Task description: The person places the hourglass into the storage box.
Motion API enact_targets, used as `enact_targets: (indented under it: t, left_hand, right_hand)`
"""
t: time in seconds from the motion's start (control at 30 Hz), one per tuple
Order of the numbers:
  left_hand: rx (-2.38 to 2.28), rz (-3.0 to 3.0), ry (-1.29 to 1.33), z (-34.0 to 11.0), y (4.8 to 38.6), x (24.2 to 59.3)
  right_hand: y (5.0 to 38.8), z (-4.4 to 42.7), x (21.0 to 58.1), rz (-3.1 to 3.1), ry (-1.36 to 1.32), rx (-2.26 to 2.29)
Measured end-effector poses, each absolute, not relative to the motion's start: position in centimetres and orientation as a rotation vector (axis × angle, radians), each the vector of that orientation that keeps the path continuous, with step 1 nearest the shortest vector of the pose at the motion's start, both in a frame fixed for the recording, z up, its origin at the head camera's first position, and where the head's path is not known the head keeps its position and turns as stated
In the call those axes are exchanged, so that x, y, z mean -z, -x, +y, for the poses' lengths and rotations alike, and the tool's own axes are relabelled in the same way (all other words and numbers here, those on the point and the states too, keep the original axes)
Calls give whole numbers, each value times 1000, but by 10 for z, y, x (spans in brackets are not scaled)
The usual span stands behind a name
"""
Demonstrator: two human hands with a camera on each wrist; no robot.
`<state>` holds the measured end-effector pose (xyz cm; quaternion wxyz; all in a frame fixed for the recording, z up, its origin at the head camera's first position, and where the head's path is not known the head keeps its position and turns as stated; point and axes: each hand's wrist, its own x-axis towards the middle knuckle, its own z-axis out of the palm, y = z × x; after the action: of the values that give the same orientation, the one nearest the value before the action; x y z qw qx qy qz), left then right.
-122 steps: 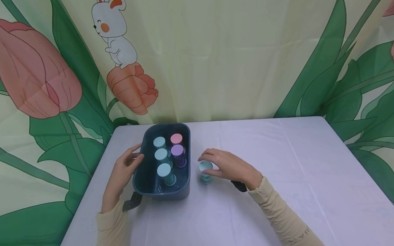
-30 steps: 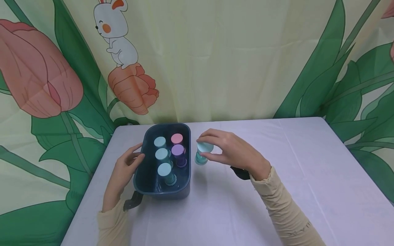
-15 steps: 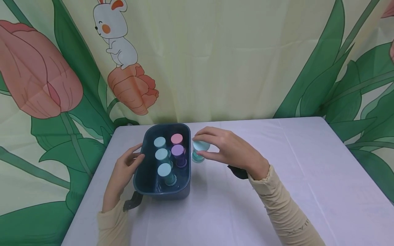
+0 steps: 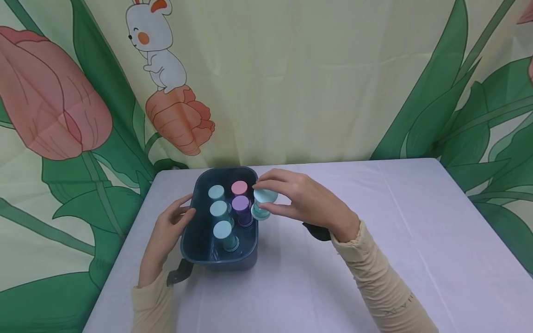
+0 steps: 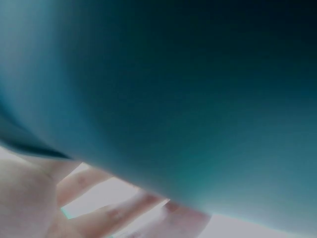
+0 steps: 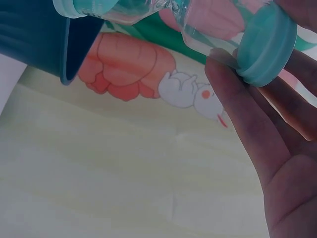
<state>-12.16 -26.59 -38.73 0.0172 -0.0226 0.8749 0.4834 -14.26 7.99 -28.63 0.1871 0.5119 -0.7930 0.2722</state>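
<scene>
My right hand point(image 4: 306, 201) pinches a teal-capped sand timer point(image 4: 265, 196) by its top cap, thumb on one side and fingers on the other. Its base overlaps the right rim of the dark blue bin point(image 4: 220, 264) in the head view. The right wrist view shows the timer's clear, narrow-waisted body point(image 6: 210, 22) between teal caps. My left hand point(image 4: 166, 231) rests against the bin's left side, fingers extended. Inside stand a pink-capped timer point(image 4: 239, 188), a purple timer point(image 4: 240, 203) and three teal timers point(image 4: 222, 230). In the left wrist view the bin wall point(image 5: 148, 99) covers part of the fingers.
A white cloth covers the table point(image 4: 354, 259), which spreads to the right of the bin. Behind the table hangs a curtain point(image 4: 316, 92) printed with tulips, leaves and a rabbit on a carrot.
My right hand has lifted the teal sand timer off the cloth and carried it leftward to the bin's right rim. My left hand and the bin have stayed in place.
</scene>
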Motion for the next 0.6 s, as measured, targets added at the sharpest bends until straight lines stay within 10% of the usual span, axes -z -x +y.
enact_targets:
  t: [0.6]
  left_hand:
    - [-1503, 2714, 84, -265, 122, 386]
  right_hand:
    - [146, 57, 286, -2203, -1513, -751]
